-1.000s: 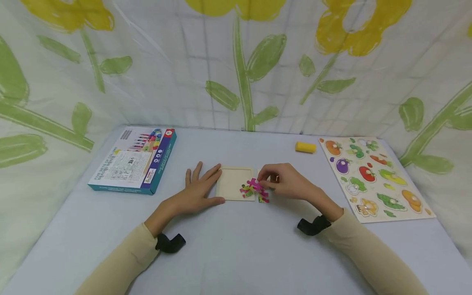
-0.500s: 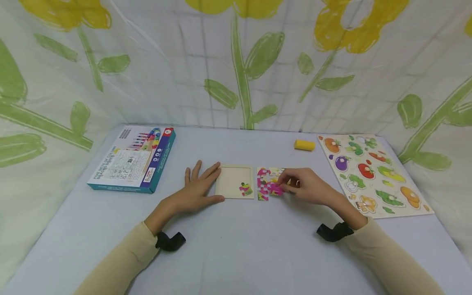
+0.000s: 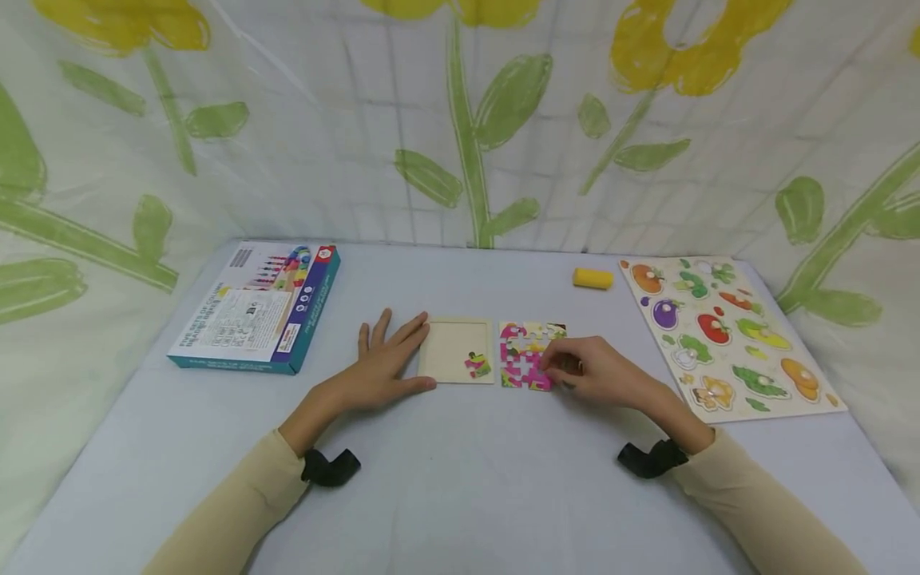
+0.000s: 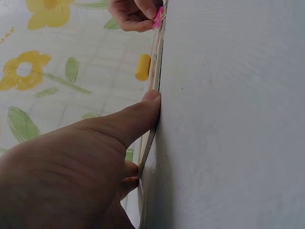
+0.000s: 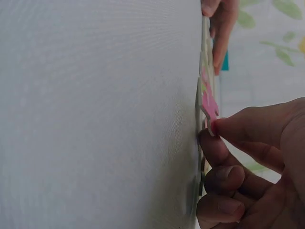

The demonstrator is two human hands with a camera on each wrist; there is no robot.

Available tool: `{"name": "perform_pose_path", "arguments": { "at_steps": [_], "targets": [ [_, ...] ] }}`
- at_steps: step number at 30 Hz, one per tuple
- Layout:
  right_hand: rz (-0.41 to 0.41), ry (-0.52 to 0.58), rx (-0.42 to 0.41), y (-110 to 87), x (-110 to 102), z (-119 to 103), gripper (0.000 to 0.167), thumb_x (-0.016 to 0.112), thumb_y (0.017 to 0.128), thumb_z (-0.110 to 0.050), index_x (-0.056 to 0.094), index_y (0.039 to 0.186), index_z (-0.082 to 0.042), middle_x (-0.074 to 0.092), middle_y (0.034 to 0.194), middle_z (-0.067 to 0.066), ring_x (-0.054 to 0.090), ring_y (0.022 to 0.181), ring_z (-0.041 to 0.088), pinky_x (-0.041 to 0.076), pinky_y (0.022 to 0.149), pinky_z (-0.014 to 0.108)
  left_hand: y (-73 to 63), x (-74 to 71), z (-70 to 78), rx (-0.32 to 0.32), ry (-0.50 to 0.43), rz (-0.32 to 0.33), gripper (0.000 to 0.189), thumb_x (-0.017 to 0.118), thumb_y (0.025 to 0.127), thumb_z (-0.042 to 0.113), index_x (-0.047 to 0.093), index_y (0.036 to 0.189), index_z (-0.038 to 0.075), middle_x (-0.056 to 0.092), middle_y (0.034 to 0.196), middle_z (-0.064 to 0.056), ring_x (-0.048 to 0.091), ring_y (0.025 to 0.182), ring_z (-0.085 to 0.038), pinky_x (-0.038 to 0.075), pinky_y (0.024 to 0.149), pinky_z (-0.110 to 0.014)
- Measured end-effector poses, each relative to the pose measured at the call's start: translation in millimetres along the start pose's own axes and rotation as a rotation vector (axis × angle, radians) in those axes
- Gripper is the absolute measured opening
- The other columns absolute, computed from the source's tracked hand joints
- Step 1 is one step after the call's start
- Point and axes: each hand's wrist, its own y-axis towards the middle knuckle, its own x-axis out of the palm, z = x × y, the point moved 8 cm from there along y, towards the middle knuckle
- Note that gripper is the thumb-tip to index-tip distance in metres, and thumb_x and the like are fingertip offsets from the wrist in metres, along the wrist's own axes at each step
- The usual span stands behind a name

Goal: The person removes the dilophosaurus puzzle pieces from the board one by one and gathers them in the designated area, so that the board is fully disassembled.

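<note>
My left hand (image 3: 370, 379) rests at the left edge of a shallow square wooden puzzle tray (image 3: 449, 339), fingers spread and straight. In the left wrist view its thumb (image 4: 143, 112) touches the tray's near edge. One green, pink and yellow jigsaw piece (image 3: 477, 365) lies in the tray's lower right corner. Right of the tray, a group of jigsaw pieces (image 3: 513, 351) lies in rough rows. My right hand (image 3: 600, 374) pinches a pink jigsaw piece (image 5: 208, 102) between thumb and forefinger, at the bottom of that group. Its fingers hide some of the pieces.
A blue and white box (image 3: 251, 311) lies at the back left. A yellow cylinder (image 3: 592, 279) lies behind the pieces. At the right is a knobbed vegetable puzzle board (image 3: 729, 343). A flower-printed curtain (image 3: 323, 160) hangs behind the table.
My right hand has moved right, from over the tray's right edge to the group of pieces, and has lowered the pink jigsaw piece there. My left hand has stayed at the tray.
</note>
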Motion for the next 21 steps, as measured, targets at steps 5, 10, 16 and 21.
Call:
{"name": "perform_pose_path", "arguments": {
  "at_steps": [5,10,16,21],
  "targets": [
    [0.016,-0.024,-0.015,2.1,0.6,-1.4,0.01,0.072,0.1,-0.01,0.075,0.105,-0.019,0.068,0.088,-0.007,0.056,0.077,0.008,0.049,0.066,0.022,-0.7,-1.0,0.5,0.001,-0.003,-0.003,0.091,0.073,0.099,0.042,0.027,0.167,0.003,0.012,0.181,-0.01,-0.015,0.162,-0.054,-0.018,0.12,-0.08],
    [0.016,-0.025,-0.023,6.5,0.8,-2.0,0.011,0.072,0.1,-0.011,0.075,0.106,-0.02,0.069,0.089,-0.007,0.056,0.077,0.008,0.049,0.067,0.022,-0.4,-2.6,-1.3,-0.002,0.007,0.001,0.091,0.072,0.099,0.043,0.026,0.168,0.004,0.011,0.181,-0.01,-0.016,0.162,-0.054,-0.018,0.12,-0.08],
    [-0.002,-0.02,-0.015,7.6,1.6,-1.2,0.011,0.071,0.101,-0.012,0.075,0.107,-0.019,0.07,0.092,-0.007,0.058,0.08,0.01,0.05,0.069,0.022,-0.4,-2.3,-3.3,-0.003,0.002,0.007,0.091,0.073,0.099,0.042,0.027,0.167,0.004,0.012,0.181,-0.01,-0.016,0.162,-0.054,-0.018,0.12,-0.08],
    [-0.009,-0.029,0.001,5.2,1.4,0.7,0.012,0.071,0.101,-0.011,0.075,0.107,-0.019,0.07,0.093,-0.006,0.057,0.08,0.01,0.05,0.069,0.022,-0.1,-0.3,-2.2,0.003,-0.006,0.007,0.091,0.073,0.099,0.043,0.027,0.167,0.004,0.013,0.181,-0.01,-0.015,0.162,-0.055,-0.017,0.12,-0.08]
  ]
}}
